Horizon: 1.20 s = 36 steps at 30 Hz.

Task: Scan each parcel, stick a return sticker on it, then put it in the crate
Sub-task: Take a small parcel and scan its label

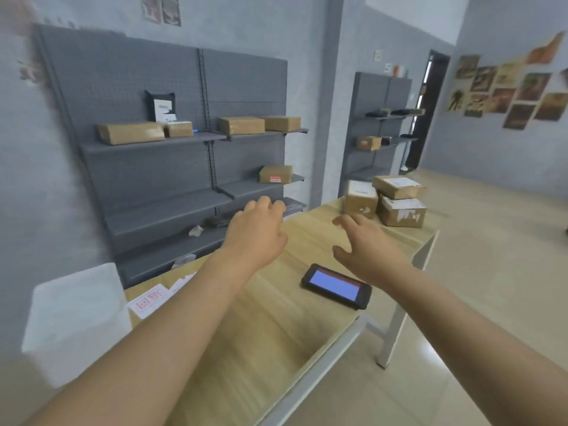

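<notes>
1. Arms are reaching forward from the bottom edge, both bare, over a wooden table (261, 339).
2. A white crate (76, 321) is standing at the left, just beside the near end of the table; it is blurred, so I cannot tell what is inside.
3. A sheet of stickers (150, 299) with red marks is lying on the table's left edge, near the crate.
4. A scanner (336, 285) with a lit blue screen is lying flat on the table, under the right forearm and apart from both hands.
5. The left hand (256, 232) is hovering over the table, back upward, with the fingers loosely bent and close together, holding nothing.
6. The right hand (367, 244) is hovering too, with the fingers spread apart and the thumb out, holding nothing, and pointing toward the parcels.
7. Three parcels (387, 201) are sitting at the far end of the table: two are stacked, one is just beside them at the left. The right fingertips are near them, not touching.
8. Grey shelves (172, 167) are standing behind the table against the wall, carrying more brown boxes (196, 127).
</notes>
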Available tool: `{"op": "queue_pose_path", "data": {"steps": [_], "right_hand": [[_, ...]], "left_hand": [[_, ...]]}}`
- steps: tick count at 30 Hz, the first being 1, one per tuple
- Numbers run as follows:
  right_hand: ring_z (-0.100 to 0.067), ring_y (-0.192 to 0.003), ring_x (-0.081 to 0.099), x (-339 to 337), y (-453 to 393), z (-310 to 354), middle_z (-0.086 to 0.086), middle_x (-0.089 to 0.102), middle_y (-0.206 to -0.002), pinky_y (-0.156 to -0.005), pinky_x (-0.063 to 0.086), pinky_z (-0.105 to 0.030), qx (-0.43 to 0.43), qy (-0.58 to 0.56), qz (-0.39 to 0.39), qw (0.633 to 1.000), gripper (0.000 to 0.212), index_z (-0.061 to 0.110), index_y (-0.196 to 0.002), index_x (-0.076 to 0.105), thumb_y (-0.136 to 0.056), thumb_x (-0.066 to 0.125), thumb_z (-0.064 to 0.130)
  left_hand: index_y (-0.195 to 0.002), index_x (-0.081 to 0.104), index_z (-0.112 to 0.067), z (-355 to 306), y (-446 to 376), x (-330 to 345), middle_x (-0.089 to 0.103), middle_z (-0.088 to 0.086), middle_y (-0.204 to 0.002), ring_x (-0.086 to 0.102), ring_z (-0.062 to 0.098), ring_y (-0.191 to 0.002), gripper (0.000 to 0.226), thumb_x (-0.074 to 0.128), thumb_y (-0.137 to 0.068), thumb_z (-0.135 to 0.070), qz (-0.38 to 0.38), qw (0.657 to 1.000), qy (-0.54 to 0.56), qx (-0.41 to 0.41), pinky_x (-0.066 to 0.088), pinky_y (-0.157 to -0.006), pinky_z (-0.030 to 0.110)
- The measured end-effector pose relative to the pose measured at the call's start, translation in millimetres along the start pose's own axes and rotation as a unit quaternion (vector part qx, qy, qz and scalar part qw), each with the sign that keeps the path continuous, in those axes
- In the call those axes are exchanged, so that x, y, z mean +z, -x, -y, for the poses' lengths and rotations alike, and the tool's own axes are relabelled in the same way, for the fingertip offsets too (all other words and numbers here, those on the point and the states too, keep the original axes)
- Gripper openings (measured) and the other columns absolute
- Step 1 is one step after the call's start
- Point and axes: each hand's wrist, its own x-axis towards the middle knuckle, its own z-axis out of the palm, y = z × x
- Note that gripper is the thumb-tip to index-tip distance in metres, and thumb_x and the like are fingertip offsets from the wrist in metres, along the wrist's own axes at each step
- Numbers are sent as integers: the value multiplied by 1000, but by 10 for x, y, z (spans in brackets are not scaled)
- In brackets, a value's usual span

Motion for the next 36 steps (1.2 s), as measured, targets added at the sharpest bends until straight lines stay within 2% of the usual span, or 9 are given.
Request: {"op": "queue_pose_path", "data": {"steps": [3,7,13,18,22,25,30,36], "right_hand": [[-21,-122,45,10,-179,-366,0,46,-138,-95,45,-34,26,8,-8,1000,54,23,-138,40,-89,58,35],[-21,-120,46,34,-397,-879,-1,47,-135,-93,43,-34,59,17,-17,998,54,23,-138,40,-88,57,36],[-25,-116,46,129,-763,-1788,-5,50,-127,-92,45,-38,93,15,-5,996,49,18,-131,44,-87,57,35],[-25,-112,48,216,-1164,-2642,-4,51,-122,-85,47,-37,85,15,5,996,46,21,-129,45,-86,54,35],[-27,-115,49,254,-1543,-3289,-6,49,-129,-89,46,-36,86,-9,11,996,49,19,-134,45,-86,53,30],[-25,-115,49,323,-1798,-3701,-4,47,-133,-85,43,-33,96,-19,16,995,48,21,-135,44,-88,53,31],[-26,-110,53,489,-2161,-4268,-5,48,-128,-81,44,-34,127,-52,16,990,45,18,-130,48,-87,58,28],[-31,-116,49,771,-2710,-4918,-10,42,-135,-89,41,-36,184,-68,19,980,53,14,-137,39,-90,56,32]], "left_hand": [[-132,43,-15,-215,-441,225,48,7,-125,46,27,-112,43,50,-91,-27,6,999,16,32,44,-87,39],[-128,45,-13,-512,-884,564,49,9,-124,47,28,-110,41,51,-91,-29,19,997,22,67,43,-84,38],[-129,46,-13,-984,-1555,1096,49,9,-124,47,29,-112,42,52,-91,-30,45,996,26,79,44,-85,40],[-128,47,-15,-1452,-2224,1534,50,8,-121,47,29,-112,41,53,-90,-32,42,997,36,52,44,-82,40],[-128,47,-16,-1793,-2726,1851,49,7,-125,46,29,-116,42,53,-91,-36,50,997,49,23,42,-84,39],[-128,47,-17,-1932,-3041,2070,49,7,-125,46,28,-115,43,53,-91,-38,54,997,56,-1,40,-80,38],[-133,45,-20,-2071,-3544,2417,47,5,-130,44,28,-120,46,53,-91,-37,80,994,64,-34,42,-85,39],[-133,47,-19,-2157,-4369,2899,47,7,-133,46,28,-121,44,50,-94,-38,80,990,107,-54,43,-90,39]]}}
